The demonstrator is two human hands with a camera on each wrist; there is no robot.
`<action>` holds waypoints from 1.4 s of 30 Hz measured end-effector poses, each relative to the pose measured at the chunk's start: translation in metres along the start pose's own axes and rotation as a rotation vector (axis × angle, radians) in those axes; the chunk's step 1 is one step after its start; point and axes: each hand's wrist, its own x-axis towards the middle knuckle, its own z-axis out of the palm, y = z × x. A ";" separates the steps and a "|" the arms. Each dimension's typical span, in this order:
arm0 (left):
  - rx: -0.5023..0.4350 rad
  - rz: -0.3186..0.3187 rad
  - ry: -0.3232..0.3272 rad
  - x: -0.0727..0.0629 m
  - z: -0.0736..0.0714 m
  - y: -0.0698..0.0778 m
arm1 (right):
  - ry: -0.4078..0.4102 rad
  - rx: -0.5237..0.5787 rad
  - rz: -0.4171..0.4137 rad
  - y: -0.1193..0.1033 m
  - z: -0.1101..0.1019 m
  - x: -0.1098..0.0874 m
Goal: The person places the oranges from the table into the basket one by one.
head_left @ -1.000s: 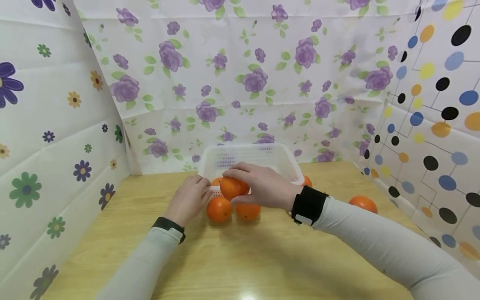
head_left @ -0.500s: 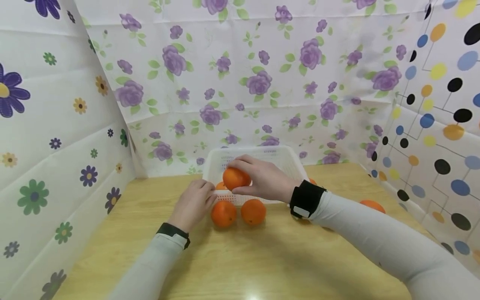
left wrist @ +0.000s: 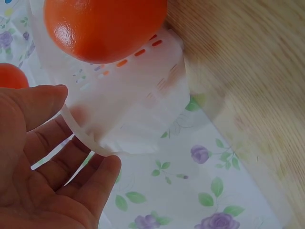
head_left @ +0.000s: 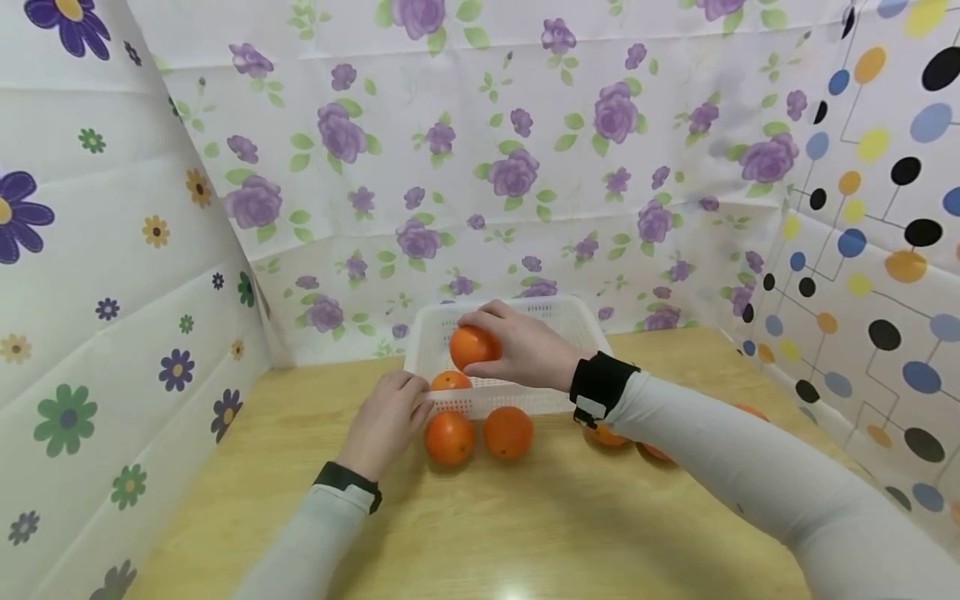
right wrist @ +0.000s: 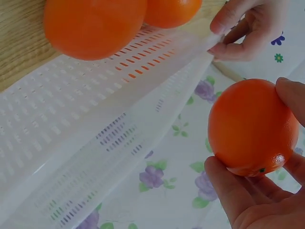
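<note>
My right hand (head_left: 528, 350) grips an orange (head_left: 471, 347) above the white plastic basket (head_left: 525, 402), with fingers and thumb around the fruit. In the right wrist view, that orange (right wrist: 252, 126) shows a small green stem spot. At the basket's front left corner, my left hand (head_left: 382, 421) pinches the rim between thumb and fingers, as the left wrist view shows on the basket wall (left wrist: 128, 109). Another orange (head_left: 452, 381) lies inside, behind the front wall. Two more, a left orange (head_left: 450, 438) and a right orange (head_left: 508, 432), sit just before the basket.
Right of the basket, an orange (head_left: 606, 435) and a second orange (head_left: 655, 452) are partly covered by my right sleeve (head_left: 697, 433). A further orange (head_left: 750, 411) peeks out behind it. Patterned sheets (head_left: 450, 183) enclose the wooden table (head_left: 480, 517).
My right hand has lifted the orange from near the front rim up and back over the basket. The left hand keeps its place on the rim. The view has shifted slightly.
</note>
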 end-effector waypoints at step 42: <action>-0.005 0.005 -0.002 -0.002 -0.003 0.000 | -0.111 0.046 0.219 0.011 0.011 0.063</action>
